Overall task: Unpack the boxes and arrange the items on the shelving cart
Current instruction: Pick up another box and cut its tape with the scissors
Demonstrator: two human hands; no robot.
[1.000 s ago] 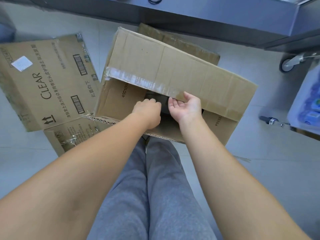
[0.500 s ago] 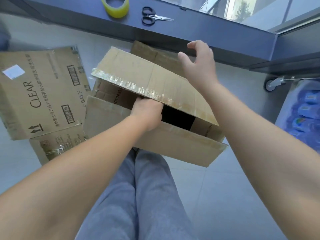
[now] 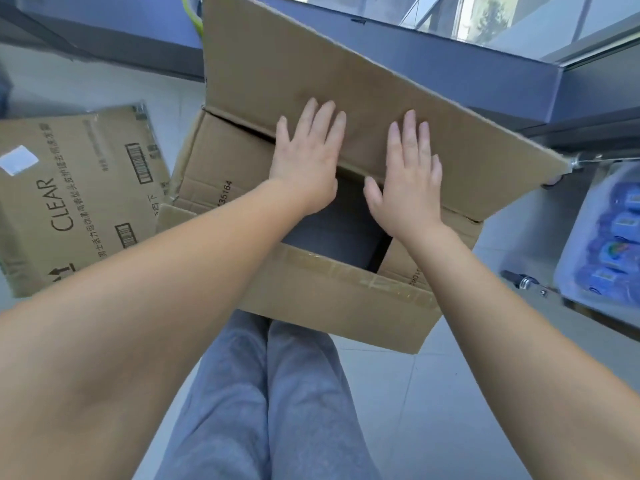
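While flat, spread hands (image 3: 356,168) press the box flap (image 3: 346,74): "CLEAR" carton (image 3: 69,202) beside it.

The raised far flap (image 3: 346,84) of the open cardboard box (image 3: 332,296) is hiding most of a yellow-green object (image 3: 194,15) on the ledge behind it, leaving too little showing to name. The box interior (image 3: 332,220) is lying in shadow, its contents unreadable. The flattened CLEAR carton (image 3: 69,202) is running off the left edge. At right, the tray of blue packages (image 3: 613,244) is blurring and getting cut off by the frame.
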